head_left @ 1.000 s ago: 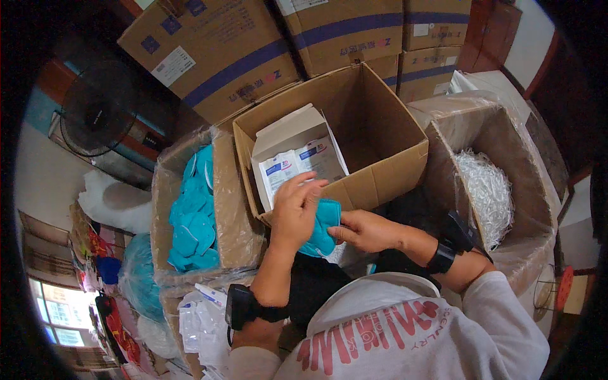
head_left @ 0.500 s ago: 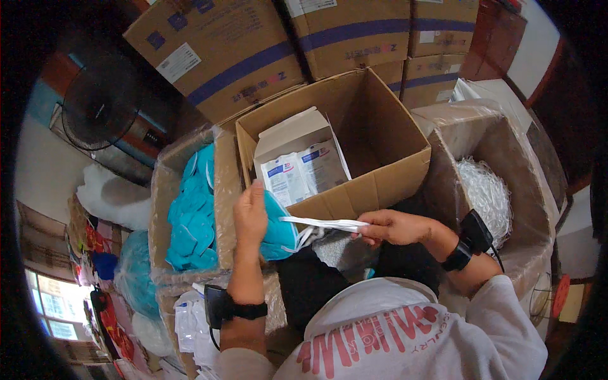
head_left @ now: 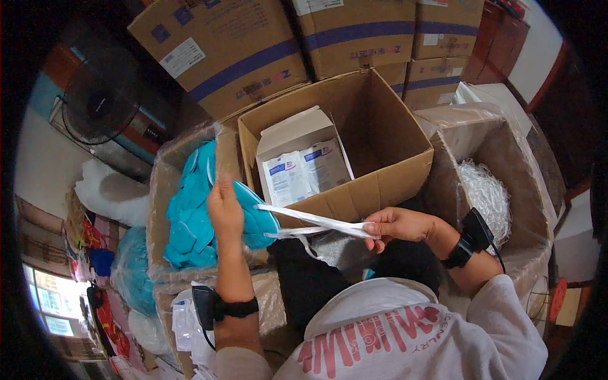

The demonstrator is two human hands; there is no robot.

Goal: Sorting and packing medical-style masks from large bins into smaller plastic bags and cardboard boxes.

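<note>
My left hand is closed on a teal face mask, at the edge of the box on the left. Two white elastic straps run from the mask's right side to my right hand, which pinches their far ends. Both straps are stretched nearly straight and spread apart toward the mask. A thin white loop hangs below them. The fingers of my left hand partly hide the mask's upper left edge. More teal masks lie heaped in the plastic-lined box on the left.
An open carton ahead holds a white box with packets. At right, a plastic-lined carton contains white elastic strands. Sealed cartons are stacked behind. A fan stands far left; white packets lie lower left.
My left hand has moved left with the mask, toward the heap. The straps have drawn out longer and apart, while my right hand has stayed nearly in place.
</note>
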